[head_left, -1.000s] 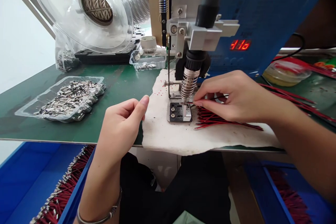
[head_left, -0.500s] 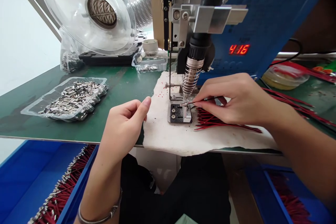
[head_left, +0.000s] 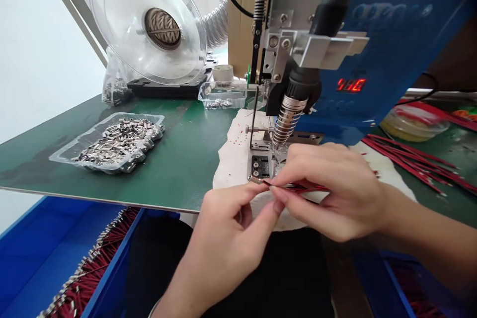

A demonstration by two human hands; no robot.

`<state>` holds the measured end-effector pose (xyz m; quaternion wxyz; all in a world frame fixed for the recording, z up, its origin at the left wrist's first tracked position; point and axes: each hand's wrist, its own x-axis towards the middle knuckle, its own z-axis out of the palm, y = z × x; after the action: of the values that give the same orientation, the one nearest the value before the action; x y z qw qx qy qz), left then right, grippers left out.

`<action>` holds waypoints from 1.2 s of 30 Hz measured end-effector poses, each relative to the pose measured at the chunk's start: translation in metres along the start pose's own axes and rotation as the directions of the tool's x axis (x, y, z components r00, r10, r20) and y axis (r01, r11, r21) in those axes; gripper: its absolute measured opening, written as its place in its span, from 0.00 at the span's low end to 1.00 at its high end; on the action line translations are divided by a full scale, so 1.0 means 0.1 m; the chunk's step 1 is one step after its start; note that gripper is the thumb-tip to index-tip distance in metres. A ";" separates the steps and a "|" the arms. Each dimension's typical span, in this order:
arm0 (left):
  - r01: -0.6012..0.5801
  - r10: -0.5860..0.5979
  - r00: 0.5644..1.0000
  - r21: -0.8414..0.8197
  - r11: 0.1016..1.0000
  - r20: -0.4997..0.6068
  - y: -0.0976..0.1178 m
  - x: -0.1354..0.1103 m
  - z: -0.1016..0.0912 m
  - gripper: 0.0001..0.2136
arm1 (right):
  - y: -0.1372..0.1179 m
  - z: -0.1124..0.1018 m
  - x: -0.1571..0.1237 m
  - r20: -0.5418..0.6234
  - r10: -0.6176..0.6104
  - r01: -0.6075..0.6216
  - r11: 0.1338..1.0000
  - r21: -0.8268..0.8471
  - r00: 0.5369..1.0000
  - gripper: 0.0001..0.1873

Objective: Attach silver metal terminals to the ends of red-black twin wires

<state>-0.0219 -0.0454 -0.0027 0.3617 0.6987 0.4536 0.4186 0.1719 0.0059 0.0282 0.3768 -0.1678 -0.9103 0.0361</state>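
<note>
My right hand (head_left: 331,191) pinches a thin red-and-black wire between thumb and fingertips, in front of the soldering machine. From that pinch a small silvery metal connector (head_left: 255,179) on the wire's end points left. My left hand (head_left: 231,233) has come up beside it, its index finger along the underside of the connector and its thumb apart, near my right thumb. Just behind the fingers is the metal fixture (head_left: 260,165), partly covered by my right hand. Above it hangs the soldering iron (head_left: 288,117) with a spring round it.
A clear tray (head_left: 108,161) of metal connectors stands on the green table (head_left: 182,159). Loose red wires (head_left: 413,164) lie at the right. A blue bin (head_left: 112,278) with finished-looking wires sits below left. Behind are a fume hood (head_left: 122,15) and the blue control box (head_left: 387,49).
My right hand has drawn the wire and connector from the fixture toward me. The left hand has moved right to meet it, its thumb and index finger parting. The view has shifted slightly.
</note>
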 end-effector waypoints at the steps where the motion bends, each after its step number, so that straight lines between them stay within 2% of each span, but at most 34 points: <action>1: 0.003 -0.003 1.000 -0.041 0.999 0.005 0.02 0.01 0.03 0.06 | -0.01 0.02 0.00 -0.009 0.010 -0.010 1.000 0.016 1.000 0.06; 5: 0.052 -0.052 0.999 -0.184 0.981 0.002 0.05 0.05 0.10 0.09 | -0.02 0.06 -0.01 -0.071 0.066 -0.064 0.997 0.033 0.995 0.06; 9: 0.076 -0.079 0.997 -0.180 0.981 -0.014 0.06 0.05 0.03 0.10 | -0.01 0.06 0.00 -0.152 0.061 -0.062 0.998 -0.002 0.987 0.03; 12: 0.100 -0.106 0.992 -0.085 0.991 -0.069 0.05 0.08 -0.19 0.12 | 0.03 0.03 -0.01 -0.174 0.050 -0.061 0.996 -0.058 0.983 0.05; 15: 0.128 -0.101 0.979 0.151 0.980 -0.176 0.01 0.20 -0.56 0.15 | 0.06 0.00 -0.03 -0.171 0.030 -0.050 0.992 -0.117 0.985 0.09; 17: 0.183 -0.102 0.972 0.408 0.894 -0.214 -0.03 0.35 -0.80 0.16 | 0.07 -0.02 -0.04 -0.161 0.002 -0.029 0.985 -0.168 0.987 0.11; 20: 0.233 -0.156 0.973 0.713 0.661 -0.173 -0.07 0.61 -1.05 0.17 | 0.08 -0.03 -0.05 -0.144 -0.046 0.012 0.974 -0.228 0.989 0.13; 23: 0.229 -0.236 0.962 0.877 0.423 -0.137 -0.10 0.84 -1.11 0.16 | 0.10 -0.04 -0.05 -0.110 -0.083 0.057 0.973 -0.224 0.990 0.14; 26: 0.199 -0.305 0.946 0.942 0.270 -0.112 -0.12 0.99 -1.09 0.18 | 0.13 -0.03 -0.06 -0.099 -0.105 0.083 0.977 -0.198 0.990 0.12; 29: 0.185 -0.332 0.936 0.963 0.195 -0.112 -0.16 1.10 -1.08 0.22 | 0.16 -0.03 -0.08 -0.089 -0.100 0.081 0.978 -0.192 0.991 0.11; 36: 0.143 -0.352 0.932 0.981 0.134 -0.088 -0.25 1.22 -1.11 0.26 | 0.14 -0.04 -0.08 -0.064 -0.107 0.093 0.978 -0.188 0.992 0.10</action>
<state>-0.1019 0.0908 0.0497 -0.0678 0.7127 0.6920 -0.0928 0.1836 0.0162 0.0232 0.3944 -0.1570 -0.9024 -0.0735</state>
